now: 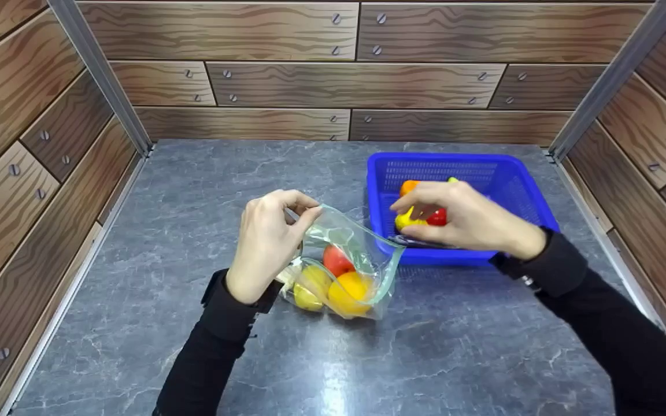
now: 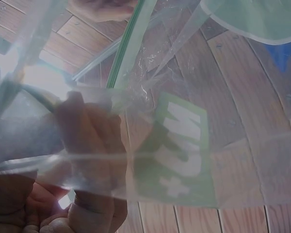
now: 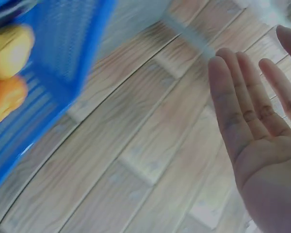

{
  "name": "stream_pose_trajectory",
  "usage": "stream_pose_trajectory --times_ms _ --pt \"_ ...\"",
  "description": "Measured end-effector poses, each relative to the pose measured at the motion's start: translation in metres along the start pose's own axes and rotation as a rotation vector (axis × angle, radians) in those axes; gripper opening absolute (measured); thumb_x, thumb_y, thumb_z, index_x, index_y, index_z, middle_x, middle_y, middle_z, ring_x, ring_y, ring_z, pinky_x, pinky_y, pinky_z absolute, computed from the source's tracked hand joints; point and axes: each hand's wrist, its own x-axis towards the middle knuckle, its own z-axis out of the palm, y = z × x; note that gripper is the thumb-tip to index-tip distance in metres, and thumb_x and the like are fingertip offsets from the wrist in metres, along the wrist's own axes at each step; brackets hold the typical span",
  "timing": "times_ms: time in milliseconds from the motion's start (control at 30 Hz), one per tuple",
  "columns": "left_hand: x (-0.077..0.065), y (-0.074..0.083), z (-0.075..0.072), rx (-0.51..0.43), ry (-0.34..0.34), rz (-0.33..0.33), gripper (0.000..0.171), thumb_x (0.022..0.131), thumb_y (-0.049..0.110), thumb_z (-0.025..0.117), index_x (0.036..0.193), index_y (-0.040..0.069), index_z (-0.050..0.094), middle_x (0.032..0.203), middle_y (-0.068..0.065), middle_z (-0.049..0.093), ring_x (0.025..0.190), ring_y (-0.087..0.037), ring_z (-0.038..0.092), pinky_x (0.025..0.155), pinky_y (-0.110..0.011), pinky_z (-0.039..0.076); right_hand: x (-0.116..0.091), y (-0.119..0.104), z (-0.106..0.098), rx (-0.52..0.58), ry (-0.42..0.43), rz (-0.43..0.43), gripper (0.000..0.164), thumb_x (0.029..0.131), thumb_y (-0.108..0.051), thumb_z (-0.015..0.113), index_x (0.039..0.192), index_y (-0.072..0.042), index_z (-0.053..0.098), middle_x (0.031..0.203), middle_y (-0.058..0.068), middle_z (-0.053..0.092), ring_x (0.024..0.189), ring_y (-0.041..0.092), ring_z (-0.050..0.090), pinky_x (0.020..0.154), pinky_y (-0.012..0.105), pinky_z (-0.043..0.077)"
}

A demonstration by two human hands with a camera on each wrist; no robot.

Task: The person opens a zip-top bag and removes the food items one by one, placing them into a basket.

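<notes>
On the grey marble tabletop [image 1: 136, 323], just in front of the blue basket [image 1: 518, 190], stands the clear zip bag [image 1: 344, 271] you are filling, and it is the nearest thing to you. Your left hand [image 1: 266, 242] pinches the bag's upper lip on the side away from the basket, fingers curled around the film, holding the mouth up and open toward the basket. Expect the bag to be limp, slick and light in itself; it likely keeps its shape only where you hold it, so grip at the stiffer zip strip rather than the thin wall. Inside it lie a red fruit [image 1: 337, 260], an orange one [image 1: 349, 293] and a yellow one [image 1: 313, 286], which weigh the bottom down and should steady it. Beyond the bag, your right hand [image 1: 460, 216] hovers over the basket's near wall, fingers fairly straight and loosely spread, palm empty in the right wrist view. Just under its fingertips, inside the basket, sit a yellow piece [image 1: 407, 219], a red piece [image 1: 438, 217] and an orange piece [image 1: 409, 186]. They look smooth, round and rigid, probably light; cup each one around its middle, since glossy skins may roll or slip.
</notes>
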Motion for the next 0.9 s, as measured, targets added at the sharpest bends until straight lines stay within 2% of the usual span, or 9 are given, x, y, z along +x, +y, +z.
stream_pose_trajectory --times_ms 167,233,333,400,500,600,667,767,900 --pt "0.001 0.002 0.001 -0.002 -0.004 -0.001 0.007 0.085 0.022 0.075 0.086 0.015 0.077 0.074 0.002 0.072 0.06 -0.01 0.06 0.059 -0.024 0.05 0.01 -0.035 0.02 0.175 -0.116 -0.066 0.027 0.086 -0.017 0.074 0.113 -0.016 0.069 0.101 0.003 0.072 0.08 0.01 0.069 0.068 0.025 0.059" --pt "0.001 0.003 0.001 -0.004 -0.004 -0.001 0.007 0.085 0.022 0.075 0.086 0.015 0.077 0.075 0.002 0.072 0.06 -0.012 0.061 0.059 -0.024 0.051 0.016 -0.041 0.033 0.174 -0.171 -0.085 0.025 0.089 -0.017 0.071 0.114 -0.015 0.069 0.103 0.003 0.071 0.085 0.01 0.07 0.072 0.024 0.059" --pt "0.001 0.004 0.001 -0.007 -0.004 0.001 0.007 0.085 0.022 0.075 0.087 0.015 0.077 0.076 0.001 0.072 0.061 -0.014 0.062 0.058 -0.024 0.05 0.024 -0.043 0.059 0.094 -0.25 -0.109 0.021 0.091 -0.018 0.068 0.111 -0.014 0.07 0.103 0.0 0.071 0.089 0.007 0.069 0.077 0.017 0.057" --pt "0.0 0.005 0.001 -0.005 -0.003 0.003 0.007 0.085 0.022 0.075 0.087 0.016 0.077 0.075 0.002 0.072 0.061 -0.013 0.062 0.057 -0.023 0.05 0.029 -0.046 0.075 -0.01 -0.285 -0.118 0.014 0.089 -0.013 0.068 0.103 -0.011 0.071 0.1 0.002 0.07 0.086 0.009 0.069 0.075 0.016 0.056" --pt "-0.001 0.004 0.0 0.002 0.003 0.003 0.007 0.085 0.023 0.075 0.087 0.017 0.077 0.075 0.004 0.071 0.06 -0.011 0.061 0.057 -0.023 0.049 0.035 -0.047 0.097 -0.224 -0.309 -0.156 0.011 0.082 -0.005 0.068 0.092 -0.007 0.07 0.098 0.004 0.069 0.075 0.013 0.068 0.065 0.018 0.056" --pt "-0.001 0.004 0.0 0.01 0.011 0.007 0.006 0.085 0.024 0.075 0.086 0.018 0.077 0.075 0.004 0.071 0.06 -0.01 0.061 0.058 -0.023 0.049 0.038 -0.044 0.115 -0.38 -0.301 -0.205 0.008 0.081 -0.009 0.071 0.089 -0.008 0.071 0.092 0.005 0.069 0.063 0.016 0.066 0.054 0.023 0.054" --pt "-0.001 0.003 0.001 0.011 0.011 0.011 0.006 0.085 0.024 0.075 0.086 0.018 0.077 0.075 0.004 0.071 0.06 -0.011 0.061 0.058 -0.024 0.049 0.037 -0.039 0.125 -0.412 -0.295 -0.231 0.006 0.084 -0.015 0.07 0.087 -0.01 0.071 0.087 0.003 0.066 0.059 0.015 0.064 0.05 0.024 0.052" --pt "-0.002 0.001 0.003 0.005 -0.007 0.017 0.006 0.085 0.023 0.075 0.086 0.018 0.077 0.075 0.004 0.071 0.061 -0.011 0.062 0.059 -0.024 0.05 0.033 -0.031 0.134 -0.403 -0.305 -0.226 0.013 0.085 -0.025 0.07 0.084 -0.012 0.069 0.08 0.002 0.062 0.058 0.015 0.061 0.05 0.026 0.051" --pt "-0.004 -0.001 0.005 -0.014 -0.043 0.018 0.005 0.085 0.021 0.075 0.086 0.017 0.077 0.075 0.004 0.071 0.062 -0.01 0.062 0.059 -0.022 0.05 0.027 -0.025 0.136 -0.414 -0.378 -0.146 0.019 0.082 -0.028 0.073 0.086 -0.01 0.068 0.081 0.004 0.063 0.063 0.018 0.06 0.053 0.03 0.05"
